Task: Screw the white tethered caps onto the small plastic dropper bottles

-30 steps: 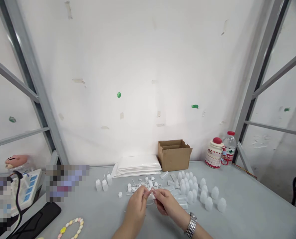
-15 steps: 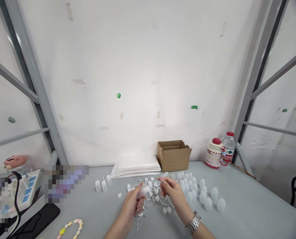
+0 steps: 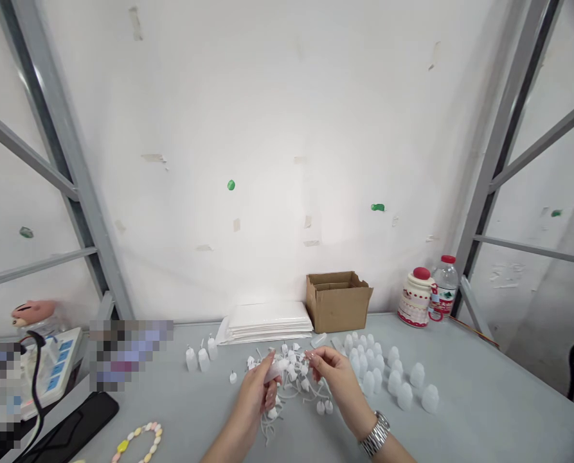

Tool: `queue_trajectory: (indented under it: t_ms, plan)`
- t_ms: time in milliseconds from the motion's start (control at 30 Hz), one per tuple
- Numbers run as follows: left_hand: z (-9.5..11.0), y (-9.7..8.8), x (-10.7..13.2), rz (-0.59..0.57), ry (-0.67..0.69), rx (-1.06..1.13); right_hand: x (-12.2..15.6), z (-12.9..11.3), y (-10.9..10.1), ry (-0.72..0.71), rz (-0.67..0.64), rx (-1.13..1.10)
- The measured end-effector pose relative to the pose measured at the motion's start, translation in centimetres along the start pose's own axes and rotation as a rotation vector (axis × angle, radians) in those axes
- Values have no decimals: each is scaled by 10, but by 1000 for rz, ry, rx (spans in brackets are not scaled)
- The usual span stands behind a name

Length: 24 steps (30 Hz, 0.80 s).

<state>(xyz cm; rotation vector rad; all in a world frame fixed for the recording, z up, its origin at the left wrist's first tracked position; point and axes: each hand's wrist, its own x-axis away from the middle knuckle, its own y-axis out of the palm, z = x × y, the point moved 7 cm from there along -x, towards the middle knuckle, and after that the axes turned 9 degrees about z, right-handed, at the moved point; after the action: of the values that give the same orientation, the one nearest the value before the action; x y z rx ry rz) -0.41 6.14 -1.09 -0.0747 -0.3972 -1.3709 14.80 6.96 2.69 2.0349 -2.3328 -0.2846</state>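
My left hand (image 3: 258,384) is closed around a frosted white plastic piece (image 3: 278,369), whose free end points right. To its right, my right hand (image 3: 335,374) is raised with thumb and index finger pinched together; whatever is between them is too small to make out. Beneath and between both hands lies a tangled pile of small white caps with cords (image 3: 292,379). Right of my right hand stand several frosted white domed shells (image 3: 395,381). Left of my left hand, 3 frosted pieces with thin stems (image 3: 203,359) stand upright, with one small white cap (image 3: 233,378) nearer.
At the back are a stack of white sheets (image 3: 267,321) and an open cardboard box (image 3: 342,310). A cream jar (image 3: 414,299) and a plastic bottle (image 3: 445,283) stand back right. On the left lie a black phone (image 3: 72,429), a bead bracelet (image 3: 159,432) and a power strip (image 3: 58,366).
My right hand's fingertips have dipped slightly and sit a little lower, closer to the cord pile. My left hand keeps its hold on the frosted piece. The view has shifted very slightly.
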Motion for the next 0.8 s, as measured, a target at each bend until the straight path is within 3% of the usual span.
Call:
queue_trajectory:
  t_ms: [267,467,800]
  plan:
    - [4,3,-4,13,196,-184,2,14,7,62,-35,-31]
    - [5,3,-1,41,219,-223,2,24,6,105,-28,-57]
    - [9,-2,0,87,237,-221,5,15,5,33,58,45]
